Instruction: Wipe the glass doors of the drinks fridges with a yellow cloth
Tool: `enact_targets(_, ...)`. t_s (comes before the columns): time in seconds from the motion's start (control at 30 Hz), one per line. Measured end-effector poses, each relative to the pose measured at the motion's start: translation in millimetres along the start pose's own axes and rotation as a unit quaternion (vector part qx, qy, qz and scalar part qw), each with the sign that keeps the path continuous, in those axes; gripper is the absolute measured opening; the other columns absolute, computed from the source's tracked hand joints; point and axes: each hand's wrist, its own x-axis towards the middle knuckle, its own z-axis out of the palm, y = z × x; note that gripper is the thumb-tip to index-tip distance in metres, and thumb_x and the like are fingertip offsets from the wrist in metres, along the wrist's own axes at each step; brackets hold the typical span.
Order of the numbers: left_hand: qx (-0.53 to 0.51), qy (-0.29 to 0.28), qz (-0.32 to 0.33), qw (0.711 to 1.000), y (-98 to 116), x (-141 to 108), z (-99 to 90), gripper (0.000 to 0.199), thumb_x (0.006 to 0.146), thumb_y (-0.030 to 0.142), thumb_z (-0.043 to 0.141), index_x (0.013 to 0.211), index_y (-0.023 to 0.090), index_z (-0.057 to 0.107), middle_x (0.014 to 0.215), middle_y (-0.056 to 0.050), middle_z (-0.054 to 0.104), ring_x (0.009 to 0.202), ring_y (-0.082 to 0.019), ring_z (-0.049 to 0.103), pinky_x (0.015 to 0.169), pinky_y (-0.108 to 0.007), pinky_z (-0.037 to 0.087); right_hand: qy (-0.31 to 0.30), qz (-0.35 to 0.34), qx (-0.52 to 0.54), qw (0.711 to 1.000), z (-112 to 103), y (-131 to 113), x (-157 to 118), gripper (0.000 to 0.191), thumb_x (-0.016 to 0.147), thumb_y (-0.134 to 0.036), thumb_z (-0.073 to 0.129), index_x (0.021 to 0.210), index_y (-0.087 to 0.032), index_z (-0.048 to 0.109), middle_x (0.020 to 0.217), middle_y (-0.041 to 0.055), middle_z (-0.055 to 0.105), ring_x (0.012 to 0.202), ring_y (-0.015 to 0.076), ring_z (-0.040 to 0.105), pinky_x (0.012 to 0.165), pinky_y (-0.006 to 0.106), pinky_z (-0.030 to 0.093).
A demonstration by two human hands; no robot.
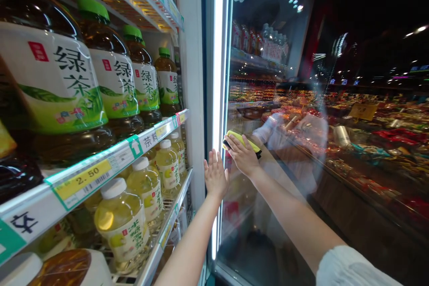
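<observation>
My right hand (245, 156) presses a folded yellow cloth (252, 141) with a dark edge against the glass door (268, 214). Its fingers lie over the cloth, close to the door's lit inner edge. Lower and to the left, my left hand (216, 175) is open, fingers stretched upward, palm at the bright light strip (218, 76) along the door frame. Nothing shows in the left hand; whether its palm touches the frame, I cannot tell.
Left of the door, a shelf (100, 167) with price tags carries large green tea bottles (115, 76). Small pale-yellow drink bottles (124, 225) with white caps stand below. A white cooler wall (191, 76) lies between. Through the glass, shop displays (378, 143) and reflections show.
</observation>
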Motion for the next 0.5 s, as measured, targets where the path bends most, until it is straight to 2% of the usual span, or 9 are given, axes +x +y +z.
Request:
enact_targets(0.07, 0.008, -0.009, 0.0, 1.0, -2, -3, -0.4, 0.088, 0.095, 0.02, 0.054, 0.167, 0.013, 0.003, 0.172, -0.019, 0.019, 0.161, -0.029, 0.016, 0.129, -0.056, 0.023, 0.016, -0.005, 0.004, 1.0, 12, -9, -2, 0.044, 0.105, -0.018, 0.041, 0.146, -0.024, 0.058, 0.165, 0.0007, 0.042, 0.159, 0.0154, 0.023, 0.133, 0.048, 0.014)
enact_targets(0.13, 0.017, -0.019, -0.002, 1.0, -2, -7, -0.4, 0.087, 0.096, 0.022, 0.054, 0.166, 0.011, 0.004, 0.172, -0.02, 0.019, 0.161, -0.029, 0.015, 0.13, -0.056, 0.022, 0.015, -0.036, 0.003, 0.999, 21, -17, -17, 0.044, 0.104, -0.018, 0.043, 0.144, -0.023, 0.06, 0.164, 0.0009, 0.045, 0.159, 0.0145, 0.021, 0.134, 0.045, 0.013)
enact_targets(0.2, 0.026, -0.028, -0.004, 0.999, -1, -14, -0.5, 0.086, 0.097, 0.023, 0.053, 0.166, 0.011, 0.005, 0.172, -0.019, 0.02, 0.161, -0.029, 0.015, 0.13, -0.055, 0.021, 0.005, -0.069, 0.002, 0.998, 24, -19, -36, 0.043, 0.105, -0.018, 0.04, 0.14, -0.024, 0.063, 0.162, -0.001, 0.048, 0.159, 0.0131, 0.022, 0.134, 0.042, 0.011)
enact_targets(0.27, 0.034, -0.033, -0.005, 0.999, -1, -20, -0.8, 0.084, 0.097, 0.024, 0.052, 0.167, 0.012, 0.007, 0.172, -0.017, 0.021, 0.161, -0.027, 0.014, 0.131, -0.054, 0.02, -0.004, -0.072, 0.002, 0.997, 22, -17, -45, 0.043, 0.106, -0.018, 0.037, 0.14, -0.026, 0.063, 0.162, -0.0026, 0.047, 0.158, 0.0132, 0.025, 0.134, 0.042, 0.008)
enact_targets(0.33, 0.044, -0.031, -0.006, 0.999, -2, -25, -1.5, 0.083, 0.097, 0.023, 0.052, 0.167, 0.012, 0.009, 0.172, -0.017, 0.021, 0.161, -0.027, 0.015, 0.131, -0.053, 0.021, -0.005, -0.038, 0.008, 0.999, 18, -13, -38, 0.045, 0.107, -0.02, 0.036, 0.144, -0.027, 0.059, 0.164, -0.0029, 0.043, 0.158, 0.0152, 0.026, 0.134, 0.046, 0.006)
enact_targets(0.4, 0.053, -0.025, -0.007, 0.998, -5, -27, -2.5, 0.082, 0.096, 0.023, 0.053, 0.166, 0.01, 0.012, 0.171, -0.018, 0.022, 0.16, -0.028, 0.017, 0.13, -0.053, 0.022, 0.004, 0.002, 0.015, 1.0, 17, -10, -19, 0.046, 0.108, -0.021, 0.036, 0.15, -0.027, 0.054, 0.166, -0.0016, 0.039, 0.159, 0.0176, 0.025, 0.134, 0.051, 0.004)
enact_targets(0.5, 0.063, -0.015, -0.007, 0.998, -9, -27, -3.6, 0.082, 0.096, 0.023, 0.055, 0.166, 0.008, 0.015, 0.171, -0.019, 0.024, 0.16, -0.03, 0.019, 0.129, -0.053, 0.025, 0.02, 0.018, 0.023, 0.999, 22, -14, 0, 0.048, 0.108, -0.02, 0.036, 0.154, -0.024, 0.049, 0.166, 0.0001, 0.038, 0.159, 0.0169, 0.022, 0.134, 0.05, 0.005)
